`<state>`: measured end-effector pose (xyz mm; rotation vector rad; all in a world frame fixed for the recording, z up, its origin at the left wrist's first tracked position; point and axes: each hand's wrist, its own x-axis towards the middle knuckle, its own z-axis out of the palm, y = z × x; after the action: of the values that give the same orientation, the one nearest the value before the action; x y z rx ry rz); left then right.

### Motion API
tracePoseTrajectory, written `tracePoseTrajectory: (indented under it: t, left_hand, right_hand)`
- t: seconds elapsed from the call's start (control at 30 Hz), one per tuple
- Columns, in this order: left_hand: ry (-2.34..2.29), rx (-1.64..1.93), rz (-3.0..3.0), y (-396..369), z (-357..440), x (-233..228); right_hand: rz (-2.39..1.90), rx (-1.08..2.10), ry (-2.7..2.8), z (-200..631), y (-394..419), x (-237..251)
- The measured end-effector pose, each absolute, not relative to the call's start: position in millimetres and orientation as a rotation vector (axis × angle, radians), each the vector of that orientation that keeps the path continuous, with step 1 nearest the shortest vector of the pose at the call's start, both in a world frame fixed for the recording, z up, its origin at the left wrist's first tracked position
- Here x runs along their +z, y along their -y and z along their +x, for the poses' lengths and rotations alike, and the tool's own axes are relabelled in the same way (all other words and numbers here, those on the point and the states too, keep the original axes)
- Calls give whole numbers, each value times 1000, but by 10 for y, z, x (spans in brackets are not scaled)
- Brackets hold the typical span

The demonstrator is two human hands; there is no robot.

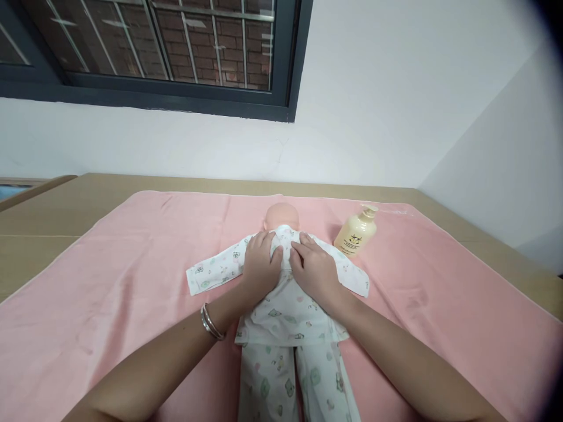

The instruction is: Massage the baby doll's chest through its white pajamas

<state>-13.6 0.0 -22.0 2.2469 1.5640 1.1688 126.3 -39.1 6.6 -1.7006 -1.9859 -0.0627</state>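
**Both hands flat on the doll's chest**

Your left hand (260,265) lies palm down on the baby doll (284,293), fingers spread and released, gripping nothing; silver bangles (212,322) sit on that wrist. Your right hand (315,271) lies the same way just beside it, open and flat, fingertips almost meeting the left ones over the middle of the chest, below the collar.

Doll lies on its back, feet toward you, head (282,215) away. It wears a white printed top with both sleeves spread out sideways, and matching trousers (294,384) that run off the near edge of the view.

Under it, a pink towel (109,281) covers most of the bench (53,217); bare wood shows at the left and along the far edge.

Right of the doll's head, near the spread sleeve, a cream pump bottle (355,232) stands on the towel, leaning slightly.

Beyond, a white wall and a dark-framed window (176,53) with brick behind the glass.
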Motion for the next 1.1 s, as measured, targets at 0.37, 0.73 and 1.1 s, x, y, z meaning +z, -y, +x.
tracePoseTrajectory:
  t: [0.37,0.73,1.1]
  left_hand:
    - [-1584,1152,2249,116,-125,-268]
    - [-1586,1257,2079,-8,-120,-194]
    - [-1556,1289,2115,-70,-125,-209]
  right_hand:
    - [-1682,-92,2030,1261,356,-43]
    - [-1629,-26,2035,1290,190,-3]
    - [-1634,46,2021,1276,183,-86]
